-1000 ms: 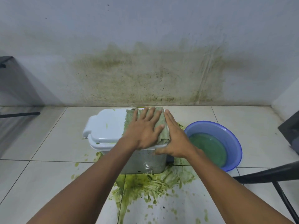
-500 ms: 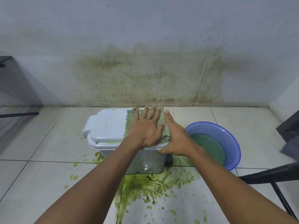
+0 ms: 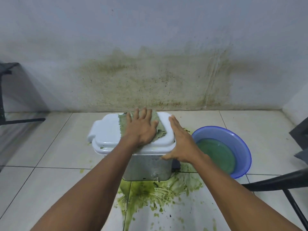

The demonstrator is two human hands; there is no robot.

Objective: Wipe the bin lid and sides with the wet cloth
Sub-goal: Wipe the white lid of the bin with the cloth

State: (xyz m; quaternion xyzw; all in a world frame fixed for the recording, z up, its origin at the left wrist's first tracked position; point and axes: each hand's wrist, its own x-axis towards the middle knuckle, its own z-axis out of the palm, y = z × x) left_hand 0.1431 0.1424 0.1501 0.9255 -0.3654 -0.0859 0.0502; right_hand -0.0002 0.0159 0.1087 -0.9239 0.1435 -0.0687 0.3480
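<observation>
wall: pale, with a big brownish-green stain and specks low down, right behind the bin
floor: light tiles, pretty grubby
spill: green gunk splattered across the tiles in front of the bin, some of it running under the base
basin: blue plastic, round, holding greenish water, sat on the floor just to the right of the bin
bin: small, grey shiny sides, stood upright on the floor close to the wall
lid: white, closed on top of the bin
cloth: greenish, wet-looking, lay flat on the right half of the lid
left hand: flat on the cloth, fingers spread, pressing it onto the lid
right hand: fingers straight, laid along the right end of the lid, not touching the cloth
hands: apart, neither one gripping anything
</observation>
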